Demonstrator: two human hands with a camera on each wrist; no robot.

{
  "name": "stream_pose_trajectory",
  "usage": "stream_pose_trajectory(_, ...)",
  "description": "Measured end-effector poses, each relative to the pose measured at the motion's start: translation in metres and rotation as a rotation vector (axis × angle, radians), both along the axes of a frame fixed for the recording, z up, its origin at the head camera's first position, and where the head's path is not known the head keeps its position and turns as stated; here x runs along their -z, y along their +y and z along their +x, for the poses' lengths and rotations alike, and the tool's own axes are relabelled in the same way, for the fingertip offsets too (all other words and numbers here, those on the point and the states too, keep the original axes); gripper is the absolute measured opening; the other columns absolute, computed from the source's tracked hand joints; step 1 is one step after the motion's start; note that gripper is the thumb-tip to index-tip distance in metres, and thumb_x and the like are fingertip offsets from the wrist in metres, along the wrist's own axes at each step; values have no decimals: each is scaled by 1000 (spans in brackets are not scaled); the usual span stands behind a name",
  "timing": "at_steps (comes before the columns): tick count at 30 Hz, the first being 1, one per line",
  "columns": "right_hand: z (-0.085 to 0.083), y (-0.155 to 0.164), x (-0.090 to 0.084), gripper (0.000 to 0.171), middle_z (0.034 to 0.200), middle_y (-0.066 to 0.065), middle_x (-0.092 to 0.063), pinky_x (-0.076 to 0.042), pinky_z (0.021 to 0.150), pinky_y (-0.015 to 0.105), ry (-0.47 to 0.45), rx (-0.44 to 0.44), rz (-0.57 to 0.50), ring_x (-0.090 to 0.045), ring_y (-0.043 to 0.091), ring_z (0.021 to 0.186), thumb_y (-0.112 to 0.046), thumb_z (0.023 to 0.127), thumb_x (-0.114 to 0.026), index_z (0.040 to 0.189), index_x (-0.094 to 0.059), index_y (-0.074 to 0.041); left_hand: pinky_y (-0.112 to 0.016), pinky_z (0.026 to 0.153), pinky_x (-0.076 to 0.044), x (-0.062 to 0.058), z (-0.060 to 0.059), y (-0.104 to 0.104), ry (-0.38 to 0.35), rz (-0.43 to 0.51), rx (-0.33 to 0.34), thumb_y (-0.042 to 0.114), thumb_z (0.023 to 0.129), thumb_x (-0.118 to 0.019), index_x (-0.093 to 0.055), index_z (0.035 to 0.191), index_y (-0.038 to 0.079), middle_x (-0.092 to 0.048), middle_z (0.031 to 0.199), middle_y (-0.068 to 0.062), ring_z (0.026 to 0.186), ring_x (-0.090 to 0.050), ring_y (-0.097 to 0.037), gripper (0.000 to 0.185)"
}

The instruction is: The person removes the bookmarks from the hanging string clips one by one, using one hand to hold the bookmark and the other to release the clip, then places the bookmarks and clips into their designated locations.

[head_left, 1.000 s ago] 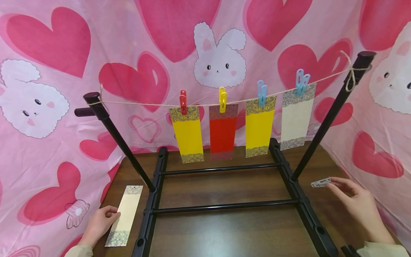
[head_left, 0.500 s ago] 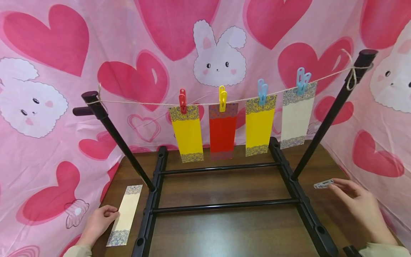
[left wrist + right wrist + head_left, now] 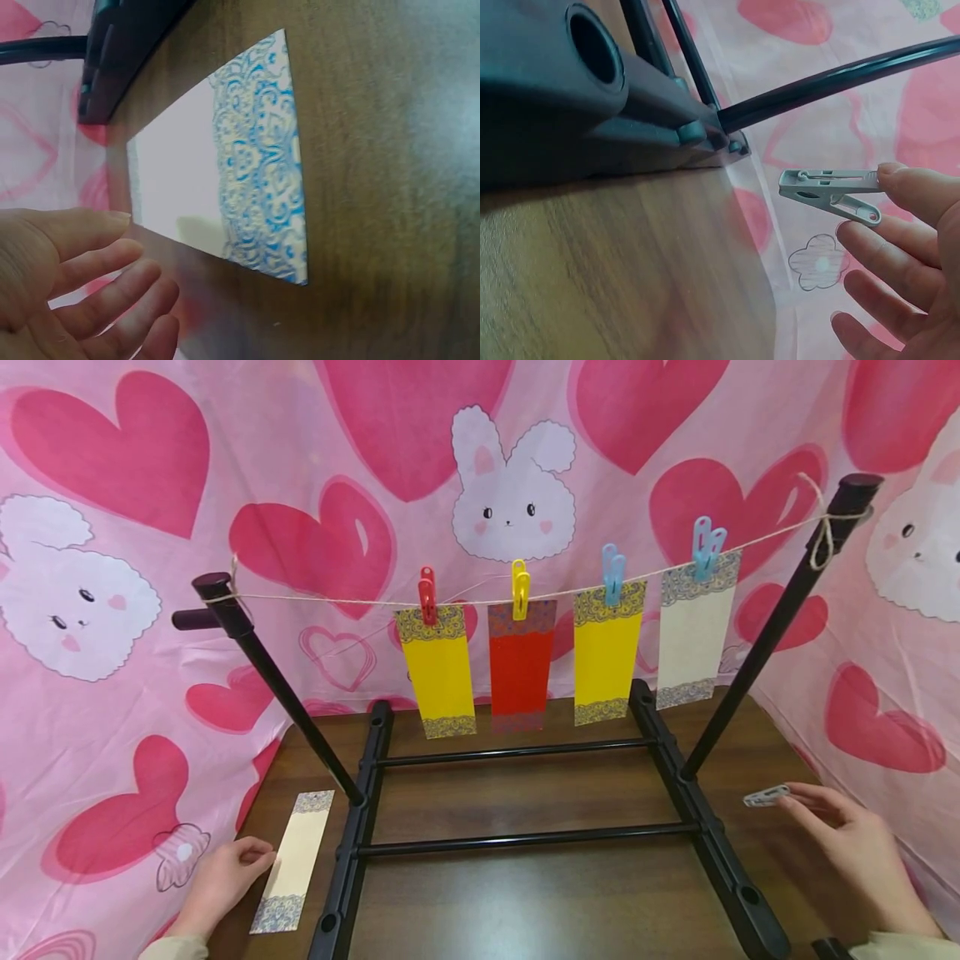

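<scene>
A cream card [image 3: 295,860] with patterned ends lies flat on the brown table [image 3: 525,893], left of the black frame. My left hand [image 3: 258,858] lies beside the card's left edge, fingers relaxed and holding nothing. The left wrist view shows the card [image 3: 225,172] close to those loosely spread fingers [image 3: 97,277]. At the right, my right hand [image 3: 791,797] pinches a white clothespin [image 3: 767,796] just above the table, right of the frame. The clothespin [image 3: 829,191] is held by its tail at my fingertips [image 3: 904,180], with the other fingers spread below.
A black metal frame [image 3: 525,839] stands on the table with two slanted posts [image 3: 780,610]. Twine [image 3: 337,603] runs between them. Yellow [image 3: 438,672], red [image 3: 519,664], yellow [image 3: 606,653] and cream [image 3: 693,635] cards hang from it on coloured pegs. Pink heart cloth [image 3: 112,735] surrounds the table.
My right hand has drifted slightly right and down with the clothespin. My left hand's fingertips have slid a little left, off the card's edge.
</scene>
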State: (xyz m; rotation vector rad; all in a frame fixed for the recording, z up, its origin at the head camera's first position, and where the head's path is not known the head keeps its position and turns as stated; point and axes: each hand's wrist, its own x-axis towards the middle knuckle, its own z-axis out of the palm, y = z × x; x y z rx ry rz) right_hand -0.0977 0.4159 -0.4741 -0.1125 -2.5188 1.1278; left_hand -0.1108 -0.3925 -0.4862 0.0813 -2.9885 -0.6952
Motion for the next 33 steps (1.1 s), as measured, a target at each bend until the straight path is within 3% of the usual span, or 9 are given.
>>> stream_pose_trajectory(7,1,6,7,40,91,-44,-58,-41,67,2,-18,1,19,-55,-26,81,-18,95,-78,120,-65,10,-36,71,-55,-10,1,5,-26,-13,25,11,91,-77,-75,99,-1,-77,89,-13,80,-73,-26,15)
stream_pose_trajectory(19,7,20,17,46,90,-35,-65,-43,64,6,-118,2,26,-60,-17,78,-28,96,-77,124,-65,7,-35,71,-56,-20,5,12,-13,-21,47,12,91,-78,-76,96,3,-77,87,-8,77,-71,-19,11)
stream_pose_trajectory(26,7,21,26,47,93,-32,-67,-50,63,10,-152,-13,-50,-66,-9,78,-26,98,-76,127,-62,9,-36,69,-53,-23,8,17,23,-59,47,15,89,-79,-76,93,7,-76,84,-3,75,-67,-14,9)
stream_pose_trajectory(33,5,26,31,50,93,-36,-64,-47,62,8,-158,-5,5,-60,-17,78,-28,98,-75,127,-61,10,-36,68,-51,-23,10,19,33,-63,53,14,88,-81,-75,89,10,-74,82,-1,72,-64,-13,7)
